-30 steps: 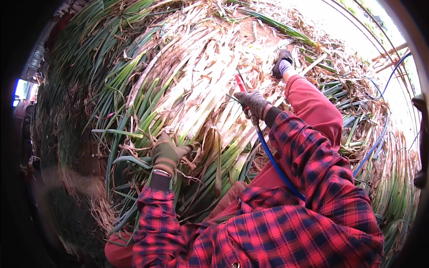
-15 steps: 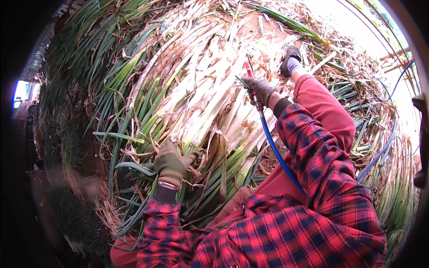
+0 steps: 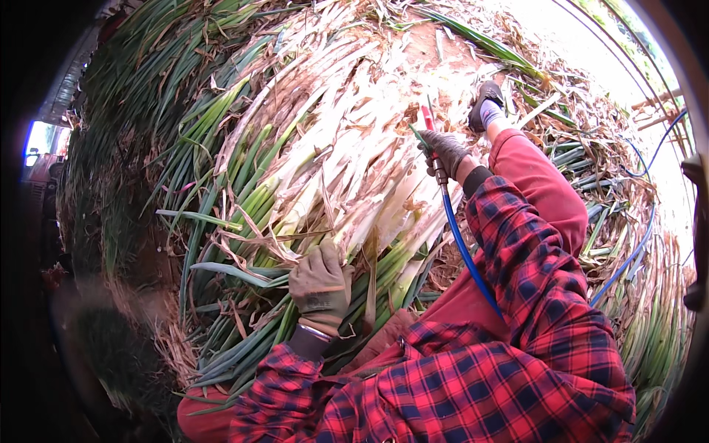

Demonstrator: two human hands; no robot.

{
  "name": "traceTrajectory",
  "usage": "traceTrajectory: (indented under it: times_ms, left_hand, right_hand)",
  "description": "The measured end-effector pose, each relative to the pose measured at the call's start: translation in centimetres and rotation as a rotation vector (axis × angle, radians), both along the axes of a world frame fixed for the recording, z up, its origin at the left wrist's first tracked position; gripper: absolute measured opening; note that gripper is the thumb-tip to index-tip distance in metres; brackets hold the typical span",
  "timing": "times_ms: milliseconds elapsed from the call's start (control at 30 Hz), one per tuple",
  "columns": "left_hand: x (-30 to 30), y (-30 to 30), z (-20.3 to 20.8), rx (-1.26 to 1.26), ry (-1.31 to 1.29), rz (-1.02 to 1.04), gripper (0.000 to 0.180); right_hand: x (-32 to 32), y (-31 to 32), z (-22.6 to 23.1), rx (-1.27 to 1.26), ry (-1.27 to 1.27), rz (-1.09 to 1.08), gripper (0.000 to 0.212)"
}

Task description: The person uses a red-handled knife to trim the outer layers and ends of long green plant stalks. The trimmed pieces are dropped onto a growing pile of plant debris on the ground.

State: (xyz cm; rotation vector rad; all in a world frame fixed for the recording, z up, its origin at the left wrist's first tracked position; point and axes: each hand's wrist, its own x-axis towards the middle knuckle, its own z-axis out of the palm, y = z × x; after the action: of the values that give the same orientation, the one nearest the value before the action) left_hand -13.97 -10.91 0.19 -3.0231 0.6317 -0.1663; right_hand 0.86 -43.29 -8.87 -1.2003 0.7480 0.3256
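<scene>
Long green onions point(image 3: 295, 214) lie in a thick layer before me, pale stems pointing away and green leaves toward my left and lap. My left hand point(image 3: 323, 284), in an olive-brown work glove, has its fingers together and curled down onto some of the stalks near where white turns green; its fingertips are partly hidden among them. My right hand point(image 3: 444, 153), in a dark, dirty glove, is wrapped round an air blow gun point(image 3: 441, 174) with a red part toward its thin tip. The gun points away from me, above the pale stems.
A blue hose point(image 3: 461, 247) runs from the gun toward my lap, and more blue hose point(image 3: 641, 247) curves along the right. Dense onion heaps point(image 3: 140, 96) stand at the left. My outstretched leg point(image 3: 543, 173) bounds the stems at right. Dry husks point(image 3: 450, 70) litter the ground ahead.
My left hand has moved right and turned, its spread thumb and fingers now drawn together on the stalks. My right hand and the blow gun have shifted slightly right in the picture.
</scene>
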Motion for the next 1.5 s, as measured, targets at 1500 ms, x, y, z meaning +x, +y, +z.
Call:
traceTrajectory:
  times_ms: [1500]
  left_hand:
    - [11.6, 8.7, -3.8, -0.611, 0.733, 0.264, 0.052]
  right_hand:
    - [-14.7, 12.8, 5.1, -0.125, -0.116, 0.444, 0.037]
